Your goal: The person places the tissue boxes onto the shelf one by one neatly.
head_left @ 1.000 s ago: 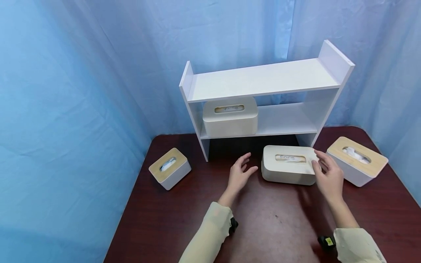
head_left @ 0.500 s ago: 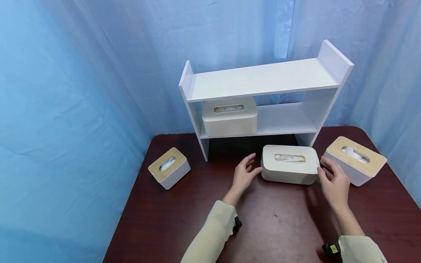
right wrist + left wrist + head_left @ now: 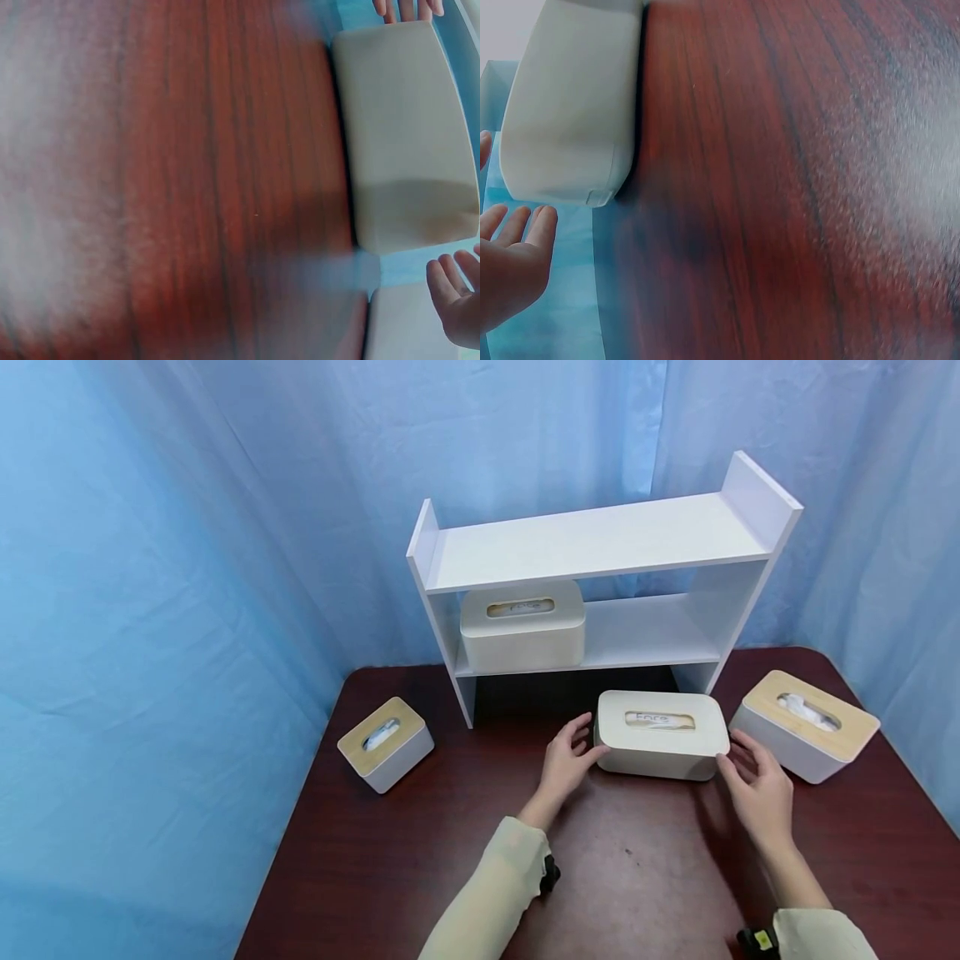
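Note:
A cream tissue box marked "Face" stands upright on the dark red table, in front of the shelf. My left hand is at its left end, thumb by the front corner and fingers slightly bent. In the left wrist view, those fingertips come right up to the box's end wall. Beyond the right end is my right hand, between this box and a wood-topped one. The right wrist view shows a small gap between the right fingertips and the box. Neither hand grips it.
A white two-tier shelf stands behind, with a second cream tissue box at the left of its lower tier. One wood-topped tissue box sits at the right, a smaller one at the left. Blue curtains hang around the table.
My left hand has moved right, up to the box's left end. My right hand has shifted from over the box's right corner to just outside that end. The box has stayed put.

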`<action>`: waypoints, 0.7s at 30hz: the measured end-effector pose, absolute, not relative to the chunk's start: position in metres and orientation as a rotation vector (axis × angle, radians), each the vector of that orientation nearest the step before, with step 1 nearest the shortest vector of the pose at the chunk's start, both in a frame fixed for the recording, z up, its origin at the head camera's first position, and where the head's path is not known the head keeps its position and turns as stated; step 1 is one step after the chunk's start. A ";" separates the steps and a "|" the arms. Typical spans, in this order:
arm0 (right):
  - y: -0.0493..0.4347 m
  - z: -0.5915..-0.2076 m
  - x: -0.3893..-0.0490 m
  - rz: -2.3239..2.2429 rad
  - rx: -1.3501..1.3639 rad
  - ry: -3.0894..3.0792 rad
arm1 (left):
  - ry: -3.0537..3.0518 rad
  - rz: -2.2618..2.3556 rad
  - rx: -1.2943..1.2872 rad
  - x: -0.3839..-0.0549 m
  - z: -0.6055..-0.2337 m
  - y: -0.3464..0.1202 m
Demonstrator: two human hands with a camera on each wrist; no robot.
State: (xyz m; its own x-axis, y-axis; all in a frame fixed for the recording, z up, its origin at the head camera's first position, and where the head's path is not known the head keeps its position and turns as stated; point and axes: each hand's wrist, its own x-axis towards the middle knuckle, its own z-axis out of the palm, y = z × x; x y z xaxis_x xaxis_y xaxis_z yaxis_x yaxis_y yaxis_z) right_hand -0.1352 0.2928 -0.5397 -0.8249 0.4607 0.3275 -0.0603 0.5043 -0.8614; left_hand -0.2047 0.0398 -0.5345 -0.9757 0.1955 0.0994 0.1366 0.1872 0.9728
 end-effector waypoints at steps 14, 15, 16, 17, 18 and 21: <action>0.291 -0.546 -0.131 1.326 -0.424 -2.313 | 2.386 1.921 0.309 -0.202 -0.540 0.049; 0.291 -0.546 -0.131 1.330 -0.424 -2.309 | 2.388 1.924 0.305 -0.202 -0.540 0.050; 0.291 -0.547 -0.131 1.333 -0.425 -2.305 | 2.387 1.928 0.304 -0.202 -0.540 0.050; 0.291 -0.547 -0.131 1.333 -0.426 -2.301 | 2.387 1.932 0.298 -0.201 -0.540 0.051; 0.291 -0.548 -0.132 1.335 -0.428 -2.298 | 2.387 1.936 0.293 -0.201 -0.540 0.051; 0.290 -0.549 -0.132 1.351 -0.439 -2.283 | 2.381 1.958 0.271 -0.201 -0.539 0.053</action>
State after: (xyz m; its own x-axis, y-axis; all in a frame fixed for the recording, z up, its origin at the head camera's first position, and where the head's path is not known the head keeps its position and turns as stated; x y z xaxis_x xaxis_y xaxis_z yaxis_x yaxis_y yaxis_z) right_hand -0.1324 0.2897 -0.5486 -0.8488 0.4829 0.2153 0.0437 0.4698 -0.8817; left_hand -0.2015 0.0526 -0.5395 -0.9835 0.1648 0.0743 0.1047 0.1845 0.9772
